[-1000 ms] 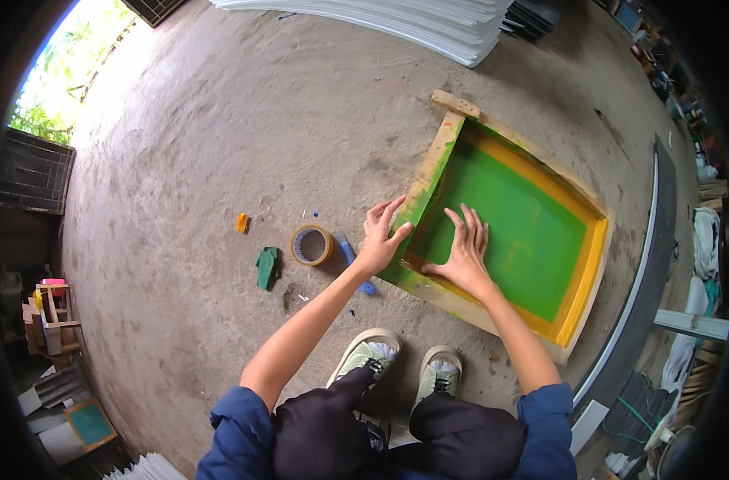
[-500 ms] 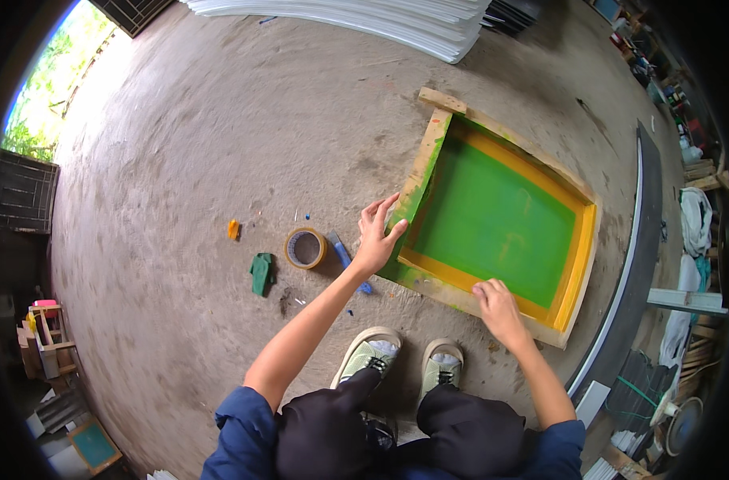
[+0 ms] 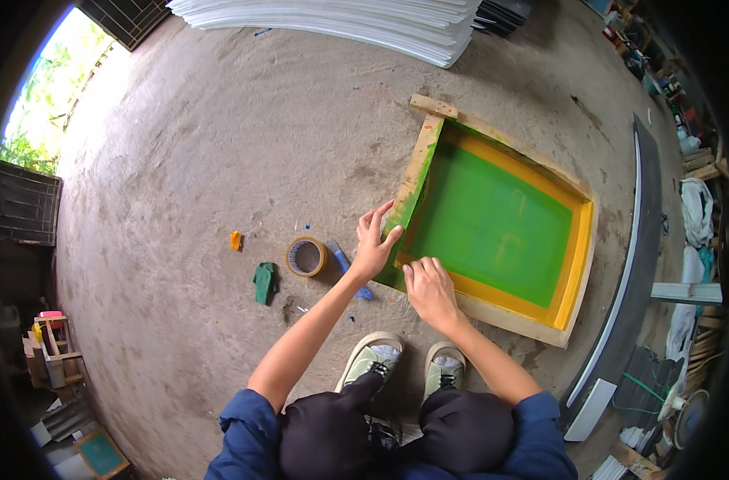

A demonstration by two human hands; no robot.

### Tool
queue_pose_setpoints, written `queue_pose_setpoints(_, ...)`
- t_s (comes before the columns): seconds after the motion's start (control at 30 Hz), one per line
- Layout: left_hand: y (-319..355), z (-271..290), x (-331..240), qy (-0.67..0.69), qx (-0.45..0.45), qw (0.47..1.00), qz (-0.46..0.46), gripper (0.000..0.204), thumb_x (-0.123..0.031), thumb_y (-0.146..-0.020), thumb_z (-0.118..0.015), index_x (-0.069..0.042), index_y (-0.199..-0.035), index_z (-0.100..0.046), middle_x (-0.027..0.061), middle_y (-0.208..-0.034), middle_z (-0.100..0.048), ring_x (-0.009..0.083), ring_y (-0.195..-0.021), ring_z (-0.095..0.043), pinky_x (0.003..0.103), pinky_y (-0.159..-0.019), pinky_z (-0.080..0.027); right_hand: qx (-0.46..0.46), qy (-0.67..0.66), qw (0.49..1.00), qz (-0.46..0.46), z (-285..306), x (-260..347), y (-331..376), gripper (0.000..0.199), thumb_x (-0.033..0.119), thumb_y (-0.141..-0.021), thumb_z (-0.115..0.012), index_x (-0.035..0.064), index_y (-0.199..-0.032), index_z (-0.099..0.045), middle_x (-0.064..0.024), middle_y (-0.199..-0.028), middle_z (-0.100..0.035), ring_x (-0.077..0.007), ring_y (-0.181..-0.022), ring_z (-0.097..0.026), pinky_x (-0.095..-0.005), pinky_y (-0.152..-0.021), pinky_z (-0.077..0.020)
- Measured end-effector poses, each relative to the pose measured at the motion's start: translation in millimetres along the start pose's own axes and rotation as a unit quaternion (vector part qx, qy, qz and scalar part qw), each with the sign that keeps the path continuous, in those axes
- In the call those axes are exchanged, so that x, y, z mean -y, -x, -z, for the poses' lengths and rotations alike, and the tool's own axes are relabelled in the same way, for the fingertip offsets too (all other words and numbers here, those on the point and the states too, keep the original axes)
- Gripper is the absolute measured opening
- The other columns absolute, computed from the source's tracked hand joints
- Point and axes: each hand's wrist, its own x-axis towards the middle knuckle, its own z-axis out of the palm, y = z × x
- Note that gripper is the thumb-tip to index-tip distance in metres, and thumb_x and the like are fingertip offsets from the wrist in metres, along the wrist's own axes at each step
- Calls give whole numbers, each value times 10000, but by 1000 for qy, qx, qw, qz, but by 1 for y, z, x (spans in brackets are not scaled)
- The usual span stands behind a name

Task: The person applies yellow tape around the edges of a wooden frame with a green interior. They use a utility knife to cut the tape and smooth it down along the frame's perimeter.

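A wooden screen-printing frame point(image 3: 419, 172) with green mesh point(image 3: 496, 232) lies on the floor, ahead and slightly right of me. Yellow-brown tape point(image 3: 564, 288) lines its inner edges. My left hand point(image 3: 372, 246) grips the left rail near the close corner, thumb on the wood and fingers along the outer side. My right hand point(image 3: 431, 294) is closed, its curled fingertips against the tape at the near rail, close to the left corner. Whether anything is pinched there is hidden. Beside my left hand lie a blue utility knife point(image 3: 341, 258) and a brown tape roll point(image 3: 321, 264).
Left of the roll are a crumpled green piece point(image 3: 264, 283) and a small orange scrap point(image 3: 235, 241). White stacked sheets point(image 3: 340, 22) stand at the far side. A long dark board point(image 3: 638, 232) lies right of the frame. My shoes point(image 3: 372, 358) are just below it.
My right hand has slid left along the near rail, from about its middle to near the left corner. The left hand keeps its hold, and the view has shifted slightly.
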Motion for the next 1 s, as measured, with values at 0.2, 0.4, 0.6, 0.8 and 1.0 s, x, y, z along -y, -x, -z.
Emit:
queue_pose_setpoints(0.2, -2, 0, 3, -18, 18, 1000, 7, 518, -287, -916, -506, -169, -1378, -303, 155, -1339, -306, 296, -1308, -192, 442, -1081, -183, -11, -36, 999, 31, -12, 7, -7, 237, 146, -883, -469, -45, -813, -591, -198, -863, -562, -315, -887, -521, -408, -802, -437)
queue_pose_setpoints(0.4, -4, -1, 8, 8, 12, 1000, -9, 526, -294, -896, -541, -195, -1368, -331, 181, -1311, -310, 341, -1254, -232, 457, -1060, -182, -8, -30, 999, 42, -13, 8, -14, 228, 135, -869, -480, -46, -798, -600, -194, -838, -578, -323, -851, -539, -401, -793, -446)
queue_pose_setpoints(0.6, -3, -2, 10, -57, -20, 998, -5, 518, -333, -886, -543, -188, -1350, -363, 194, -1308, -317, 338, -1249, -238, 470, -1054, -163, -38, -65, 997, -23, 5, -8, 10, 263, 192, -879, -501, 1, -751, -630, -162, -820, -635, -290, -813, -595, -391, -748, -481)
queue_pose_setpoints(0.8, -3, -3, 4, -60, -25, 998, 0, 499, -344, -884, -534, -210, -1339, -381, 187, -1310, -322, 336, -1242, -250, 465, -1054, -156, -50, 2, 988, -143, 64, -91, 85, 353, 262, -905, -501, -10, -741, -655, -164, -766, -647, -276, -723, -620, -382, -679, -502)
queue_pose_setpoints(1.0, -3, -2, 9, -140, -65, 985, -70, 469, -272, -893, -521, -145, -1326, -395, 181, -1235, -404, 332, -1185, -334, 451, -1005, -254, -22, 89, 985, -144, 64, -85, 82, 306, 243, -911, -492, 11, -821, -672, -142, -845, -646, -255, -785, -619, -364, -716, -511)
